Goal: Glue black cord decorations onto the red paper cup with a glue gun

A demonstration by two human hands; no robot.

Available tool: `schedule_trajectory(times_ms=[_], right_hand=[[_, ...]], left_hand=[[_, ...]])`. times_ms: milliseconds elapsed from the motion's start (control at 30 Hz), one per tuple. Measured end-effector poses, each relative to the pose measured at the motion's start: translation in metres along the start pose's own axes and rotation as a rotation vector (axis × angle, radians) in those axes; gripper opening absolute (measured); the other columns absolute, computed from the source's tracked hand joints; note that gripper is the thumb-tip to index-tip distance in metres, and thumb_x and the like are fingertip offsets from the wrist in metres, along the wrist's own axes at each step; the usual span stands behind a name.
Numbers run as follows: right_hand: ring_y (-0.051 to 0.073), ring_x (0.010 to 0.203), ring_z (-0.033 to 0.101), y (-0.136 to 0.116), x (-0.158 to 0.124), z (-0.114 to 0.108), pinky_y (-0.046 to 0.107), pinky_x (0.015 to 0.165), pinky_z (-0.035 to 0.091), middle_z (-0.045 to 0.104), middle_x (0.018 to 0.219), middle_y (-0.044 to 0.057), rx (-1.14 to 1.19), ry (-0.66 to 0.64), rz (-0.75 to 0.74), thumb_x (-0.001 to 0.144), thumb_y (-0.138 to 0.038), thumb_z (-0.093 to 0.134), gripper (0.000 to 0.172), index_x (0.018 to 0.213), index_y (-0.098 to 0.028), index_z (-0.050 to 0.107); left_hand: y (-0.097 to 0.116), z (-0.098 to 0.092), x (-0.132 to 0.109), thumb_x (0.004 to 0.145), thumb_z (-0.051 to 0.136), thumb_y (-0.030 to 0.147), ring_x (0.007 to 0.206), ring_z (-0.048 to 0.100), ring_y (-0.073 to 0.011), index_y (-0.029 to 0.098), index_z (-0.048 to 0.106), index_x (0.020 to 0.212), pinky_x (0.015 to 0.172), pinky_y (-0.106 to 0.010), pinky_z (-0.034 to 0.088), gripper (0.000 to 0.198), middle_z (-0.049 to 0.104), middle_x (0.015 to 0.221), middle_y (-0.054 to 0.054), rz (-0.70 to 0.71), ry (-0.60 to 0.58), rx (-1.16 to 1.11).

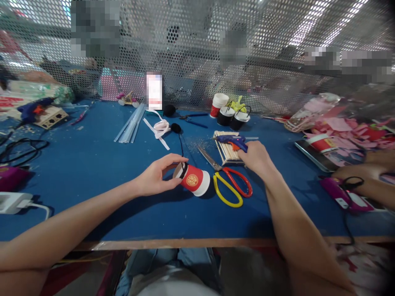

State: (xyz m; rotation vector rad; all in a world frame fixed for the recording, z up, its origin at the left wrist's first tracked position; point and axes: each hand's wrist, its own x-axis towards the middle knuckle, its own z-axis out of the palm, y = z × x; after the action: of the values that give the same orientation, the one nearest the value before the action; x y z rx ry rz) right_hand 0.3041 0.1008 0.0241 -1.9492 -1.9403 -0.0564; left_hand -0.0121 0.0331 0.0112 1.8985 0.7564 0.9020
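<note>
My left hand (160,174) grips a paper cup (197,181) with a red band and gold emblem, tipped on its side above the table. A black strip lies at the cup's rim by my fingers, and a black cord runs up from there to a fuzzy black ball (175,128). My right hand (257,156) is closed around the handle of a blue glue gun (226,139) with an orange trigger. Under the gun is a rack of wooden sticks (228,155). Scissors (220,168) with one red and one yellow handle lie open between my hands.
Clear glue sticks (131,125), white ribbon (161,128) and pliers (194,120) lie farther back. Cups (219,100) stand near the perforated metal screen (191,53). A second glue gun (35,109) is at left. Another person's hand (354,176) is at right, beside a purple box (336,191).
</note>
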Motion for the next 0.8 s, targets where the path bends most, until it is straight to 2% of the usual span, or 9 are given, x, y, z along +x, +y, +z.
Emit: schedule_trajectory(times_ms=[100,233,300,367,433,467,600,700,800], right_hand=[[0.031,0.089,0.058,-0.003,-0.004,-0.002,0.041,0.076,0.043,0.062,0.094,0.020,-0.001,0.028,0.117,0.072,-0.024,0.052,0.036,0.103,-0.006,0.056],[0.024,0.081,0.061,-0.010,-0.014,-0.013,0.036,0.072,0.046,0.064,0.094,0.014,0.425,0.115,0.183,0.067,-0.027,0.064,0.047,0.109,-0.011,0.050],[0.020,0.077,0.061,-0.018,-0.022,-0.021,0.032,0.068,0.048,0.065,0.090,0.008,0.698,0.063,0.130,0.066,-0.029,0.066,0.038,0.100,-0.016,0.054],[0.016,0.067,0.059,-0.027,-0.032,-0.029,0.029,0.062,0.047,0.063,0.075,0.003,0.846,-0.069,0.113,0.069,-0.034,0.065,0.022,0.081,-0.018,0.057],[0.013,0.058,0.055,-0.036,-0.043,-0.037,0.026,0.056,0.045,0.057,0.060,0.000,0.846,-0.194,0.083,0.073,-0.040,0.062,0.025,0.063,-0.018,0.055],[0.012,0.055,0.053,-0.041,-0.048,-0.040,0.026,0.054,0.045,0.056,0.058,0.000,0.844,-0.234,0.059,0.075,-0.041,0.060,0.026,0.062,-0.018,0.056],[0.011,0.050,0.052,-0.058,-0.064,-0.045,0.026,0.048,0.045,0.062,0.068,0.000,0.856,-0.305,-0.055,0.076,-0.037,0.060,0.019,0.084,-0.020,0.063],[0.014,0.049,0.054,-0.068,-0.072,-0.045,0.028,0.047,0.045,0.060,0.060,0.001,0.716,-0.307,-0.156,0.077,-0.035,0.057,0.016,0.080,-0.021,0.064],[0.018,0.057,0.058,-0.074,-0.079,-0.041,0.033,0.055,0.048,0.061,0.061,0.003,0.618,-0.237,-0.229,0.071,-0.032,0.060,0.010,0.074,-0.023,0.064]], left_hand=[[-0.003,0.000,-0.001,0.077,0.059,0.019,0.115,0.048,-0.0225,0.022,0.048,0.122,0.097,-0.036,0.044,0.046,0.046,0.123,-0.011,0.010,-0.013,-0.002],[-0.004,-0.002,-0.002,0.077,0.060,0.020,0.116,0.047,-0.0232,0.022,0.047,0.124,0.097,-0.035,0.044,0.049,0.044,0.125,-0.012,0.014,-0.025,0.002],[-0.003,-0.003,-0.003,0.077,0.060,0.020,0.117,0.047,-0.0236,0.022,0.047,0.124,0.095,-0.034,0.047,0.049,0.044,0.126,-0.012,0.000,-0.027,0.008],[-0.002,-0.004,-0.002,0.077,0.060,0.019,0.117,0.047,-0.0237,0.022,0.048,0.123,0.093,-0.033,0.048,0.048,0.044,0.126,-0.012,-0.003,-0.021,0.008],[-0.001,-0.004,-0.001,0.077,0.060,0.018,0.116,0.047,-0.0237,0.022,0.049,0.122,0.093,-0.033,0.048,0.047,0.045,0.125,-0.012,0.011,-0.009,-0.001],[-0.001,-0.005,0.000,0.077,0.060,0.017,0.116,0.048,-0.0238,0.021,0.049,0.122,0.093,-0.034,0.048,0.046,0.045,0.124,-0.012,0.018,-0.003,-0.011],[-0.001,-0.005,0.003,0.076,0.060,0.016,0.114,0.050,-0.0242,0.019,0.051,0.120,0.095,-0.038,0.046,0.044,0.048,0.121,-0.012,-0.003,0.020,-0.076],[-0.002,-0.006,0.005,0.076,0.061,0.018,0.113,0.051,-0.0243,0.017,0.051,0.119,0.095,-0.039,0.046,0.044,0.050,0.120,-0.012,-0.041,0.014,-0.127],[-0.003,-0.007,0.005,0.076,0.061,0.019,0.113,0.051,-0.0238,0.016,0.051,0.118,0.097,-0.040,0.045,0.044,0.050,0.121,-0.013,-0.065,0.027,-0.157]])
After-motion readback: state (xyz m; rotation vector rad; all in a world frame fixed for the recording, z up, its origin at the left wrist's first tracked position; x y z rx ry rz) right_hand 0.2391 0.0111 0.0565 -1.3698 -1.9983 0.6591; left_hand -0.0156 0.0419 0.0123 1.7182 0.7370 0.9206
